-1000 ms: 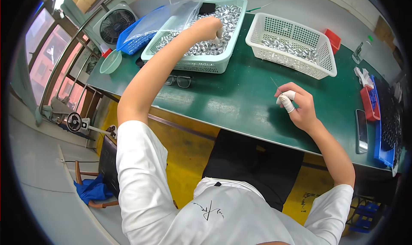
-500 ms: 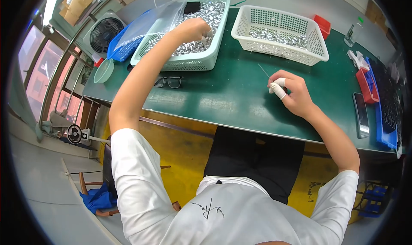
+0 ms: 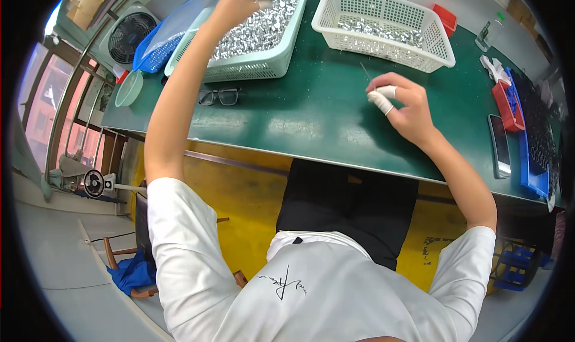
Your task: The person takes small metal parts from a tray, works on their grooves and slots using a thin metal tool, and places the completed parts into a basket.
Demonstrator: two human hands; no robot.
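Note:
My left hand (image 3: 244, 2) is over the far part of a pale green basket (image 3: 251, 66) heaped with small shiny metal parts (image 3: 254, 35). Its fingers are curled together with white covers on the tips; what they hold, if anything, cannot be made out. Above the table's middle, my right hand (image 3: 408, 105) is closed in a pinch on a thin metal needle (image 3: 365, 72), which points up and away. White covers wrap its thumb and forefinger. Beyond it stands a white basket (image 3: 383, 50) with a shallow layer of similar metal parts (image 3: 383, 32).
Eyeglasses (image 3: 218, 96) lie on the green table (image 3: 287, 108) before the pale green basket. A small green bowl (image 3: 129, 89) and a blue basket (image 3: 159, 54) are at left. A phone (image 3: 499, 146), red bin (image 3: 508, 105), blue tray (image 3: 535, 177) and bottle (image 3: 484, 39) line the right.
The whole view has shifted, so the table sits higher in the picture. My left hand has moved away across the pale green basket. My right hand still pinches the needle.

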